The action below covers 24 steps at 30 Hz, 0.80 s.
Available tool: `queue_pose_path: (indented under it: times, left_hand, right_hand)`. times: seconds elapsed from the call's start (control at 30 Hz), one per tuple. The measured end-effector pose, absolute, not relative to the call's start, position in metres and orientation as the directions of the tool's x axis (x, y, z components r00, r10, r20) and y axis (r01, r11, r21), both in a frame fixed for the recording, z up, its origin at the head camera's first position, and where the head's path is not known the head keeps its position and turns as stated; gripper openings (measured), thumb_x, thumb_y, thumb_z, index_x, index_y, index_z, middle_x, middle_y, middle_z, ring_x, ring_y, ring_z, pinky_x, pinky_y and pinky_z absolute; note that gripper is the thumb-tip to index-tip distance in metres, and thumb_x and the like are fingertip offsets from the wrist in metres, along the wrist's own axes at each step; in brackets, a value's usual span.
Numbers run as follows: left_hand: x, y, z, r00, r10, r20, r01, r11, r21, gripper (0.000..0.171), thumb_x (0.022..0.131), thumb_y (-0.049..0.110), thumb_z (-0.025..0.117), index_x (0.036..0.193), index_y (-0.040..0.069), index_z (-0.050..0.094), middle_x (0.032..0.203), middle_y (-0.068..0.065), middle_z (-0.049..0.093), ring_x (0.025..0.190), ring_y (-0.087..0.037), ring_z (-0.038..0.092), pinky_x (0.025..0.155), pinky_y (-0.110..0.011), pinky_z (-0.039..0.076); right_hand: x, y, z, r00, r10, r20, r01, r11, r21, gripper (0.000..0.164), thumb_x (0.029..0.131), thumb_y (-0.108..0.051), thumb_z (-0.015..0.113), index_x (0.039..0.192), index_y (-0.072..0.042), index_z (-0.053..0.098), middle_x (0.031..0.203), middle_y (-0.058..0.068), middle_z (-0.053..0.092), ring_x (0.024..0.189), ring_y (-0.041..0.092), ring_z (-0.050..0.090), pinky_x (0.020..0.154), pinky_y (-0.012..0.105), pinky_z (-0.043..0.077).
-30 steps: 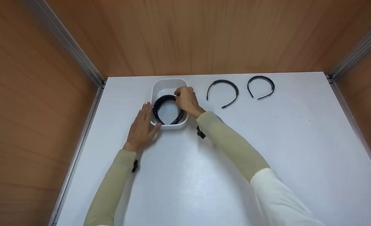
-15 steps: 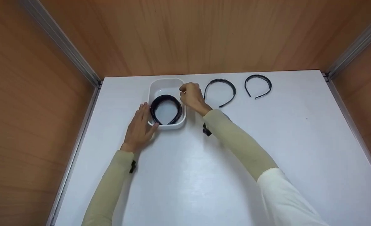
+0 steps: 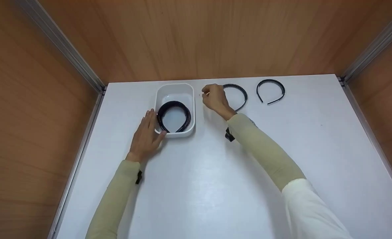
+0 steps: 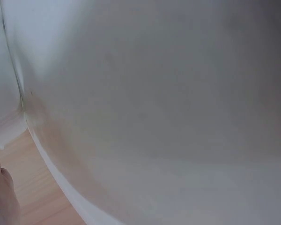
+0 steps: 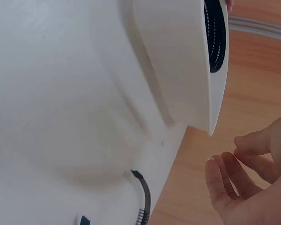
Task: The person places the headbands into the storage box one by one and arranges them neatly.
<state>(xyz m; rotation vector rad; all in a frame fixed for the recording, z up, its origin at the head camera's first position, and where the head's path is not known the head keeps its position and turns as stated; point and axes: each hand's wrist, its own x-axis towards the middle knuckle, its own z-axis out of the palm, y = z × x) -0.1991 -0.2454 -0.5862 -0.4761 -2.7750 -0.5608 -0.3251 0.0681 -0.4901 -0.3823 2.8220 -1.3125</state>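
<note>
A white plastic container (image 3: 194, 109) holds a stack of black toothed headbands (image 3: 163, 112). My left hand (image 3: 144, 137) lies along its left side with straight fingers, the thumb at the near left corner. In the left wrist view, pale blurred surfaces fill most of the picture. To the right of the container hovers my right hand (image 3: 216, 100), partly covering a black headband (image 3: 245, 96) on the table. In the right wrist view, the right hand (image 5: 253, 183) has loosely bent fingers, thumb near the fingertips, nothing between them. Another black headband (image 3: 282, 89) lies farther right.
The white table (image 3: 199, 186) carries all these things. Wooden panels (image 3: 196, 39) stand behind it and at both sides. Metal rails (image 3: 94, 74) run along the panel corners.
My right hand has left the stack of headbands and moved right, out of the container to beside the nearer loose headband. My left hand stays on the container.
</note>
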Motion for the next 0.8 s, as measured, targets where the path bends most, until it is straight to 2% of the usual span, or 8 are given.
queue_pose_path:
  times: [0.23,0.43,0.6,0.8]
  left_hand:
    - [-0.201,-0.244,-0.587,-0.906,0.267,0.329,0.374,0.868,0.327,0.087,0.108,0.048,0.058,0.169,0.000,0.021,0.177,-0.018,0.023,0.166,-0.033,0.018,0.137,-0.047,0.018]
    - [-0.198,-0.247,-0.586,-0.919,0.258,0.299,0.354,0.874,0.333,0.088,0.108,0.050,0.057,0.170,0.002,0.018,0.179,-0.016,0.020,0.167,-0.031,0.015,0.137,-0.045,0.015]
    - [-0.197,-0.246,-0.583,-0.910,0.256,0.326,0.363,0.871,0.332,0.089,0.107,0.052,0.058,0.170,0.001,0.021,0.178,-0.017,0.022,0.166,-0.035,0.018,0.137,-0.047,0.017]
    - [-0.198,-0.245,-0.584,-0.907,0.253,0.337,0.369,0.863,0.345,0.088,0.107,0.051,0.059,0.169,0.000,0.022,0.177,-0.018,0.023,0.166,-0.036,0.019,0.137,-0.048,0.018]
  right_hand:
    - [-0.329,0.095,-0.490,-0.978,-0.188,0.088,-0.188,0.623,-0.759,0.027,0.103,-0.006,0.062,0.125,0.004,0.075,0.120,0.020,0.075,0.105,0.027,0.074,0.086,0.039,0.065]
    - [-0.330,0.115,-0.487,-0.982,-0.172,0.083,-0.172,0.615,-0.770,0.028,0.104,-0.008,0.061,0.125,0.003,0.076,0.123,0.018,0.075,0.108,0.027,0.071,0.087,0.041,0.063]
    - [-0.332,0.125,-0.479,-0.983,-0.147,0.111,-0.179,0.620,-0.764,0.027,0.103,-0.008,0.062,0.123,0.002,0.077,0.120,0.017,0.076,0.109,0.028,0.071,0.089,0.042,0.063]
    - [-0.335,0.145,-0.472,-0.982,-0.129,0.141,-0.190,0.598,-0.778,0.025,0.102,-0.006,0.063,0.120,0.004,0.077,0.117,0.019,0.075,0.104,0.028,0.071,0.081,0.034,0.060]
